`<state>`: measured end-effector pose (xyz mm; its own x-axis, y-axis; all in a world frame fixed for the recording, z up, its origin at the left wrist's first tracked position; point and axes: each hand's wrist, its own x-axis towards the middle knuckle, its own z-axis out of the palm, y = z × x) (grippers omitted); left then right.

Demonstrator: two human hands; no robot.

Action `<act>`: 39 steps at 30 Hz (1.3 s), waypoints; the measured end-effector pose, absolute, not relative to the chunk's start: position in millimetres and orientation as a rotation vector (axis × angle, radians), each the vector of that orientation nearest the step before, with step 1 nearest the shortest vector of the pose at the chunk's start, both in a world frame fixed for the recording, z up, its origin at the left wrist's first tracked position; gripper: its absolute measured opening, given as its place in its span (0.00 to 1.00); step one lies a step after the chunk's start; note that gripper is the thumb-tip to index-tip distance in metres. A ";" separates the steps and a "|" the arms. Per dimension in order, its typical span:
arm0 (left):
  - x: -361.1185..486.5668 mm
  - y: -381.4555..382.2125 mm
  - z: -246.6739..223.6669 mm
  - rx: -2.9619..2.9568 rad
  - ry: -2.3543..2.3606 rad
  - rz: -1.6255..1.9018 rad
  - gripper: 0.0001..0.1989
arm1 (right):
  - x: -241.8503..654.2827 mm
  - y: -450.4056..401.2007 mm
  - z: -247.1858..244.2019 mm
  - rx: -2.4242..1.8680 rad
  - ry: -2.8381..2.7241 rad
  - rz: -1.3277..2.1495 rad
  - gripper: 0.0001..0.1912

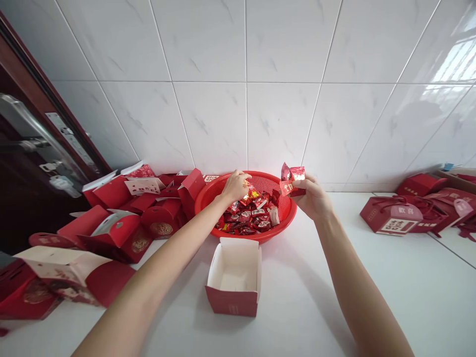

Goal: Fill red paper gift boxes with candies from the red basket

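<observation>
My right hand [314,197] is raised at the right rim of a red plastic basket [287,218], closed on several candies in shiny red wrappers [292,179]. Over the back left of the basket, my left hand [235,187] has its fingers bent together on a red and gold wrapped candy [248,194]; its grip is partly hidden. Many wrapped candies [256,215], mostly dark red with white lettering, fill the basket's bottom. In front of it stands an open red box [232,300] with a white inside and nothing visible in it.
Red gift boxes [126,233], several with raised flaps, crowd the left side of the white table [297,307]. More boxes with ribbons [394,215] stand at the right. A tiled wall [208,124] rises behind, and a dark door with a metal handle [33,129] is at the left.
</observation>
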<state>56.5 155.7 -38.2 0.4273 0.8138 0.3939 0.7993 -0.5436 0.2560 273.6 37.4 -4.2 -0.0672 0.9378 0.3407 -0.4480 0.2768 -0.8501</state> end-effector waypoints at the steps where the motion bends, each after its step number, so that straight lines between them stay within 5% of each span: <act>1: 59.4 153.6 -37.7 2.680 1.427 0.723 0.21 | 273.3 37.8 -4.3 -0.576 -1.109 1.251 0.06; 5: 71.2 144.7 -40.9 2.874 1.130 0.501 0.15 | 273.0 38.6 -4.3 -0.587 -1.092 1.256 0.06; 11: 77.1 142.1 -62.2 3.196 1.231 0.035 0.30 | 272.8 37.4 -2.7 -0.602 -1.077 1.258 0.07; 20: 79.9 145.6 -70.2 3.148 1.406 0.204 0.12 | 270.7 38.1 -3.3 -0.600 -1.083 1.262 0.06; 29: 81.6 142.5 -55.8 3.060 1.394 0.206 0.17 | 275.5 31.4 6.0 -0.573 -1.085 1.224 0.07; 36: 83.0 139.0 -49.1 2.972 1.329 0.027 0.07 | 277.5 26.9 9.7 -0.550 -1.076 1.221 0.08; 39: 81.8 138.5 -47.1 2.911 1.350 -0.006 0.14 | 277.6 24.6 12.2 -0.544 -1.081 1.227 0.09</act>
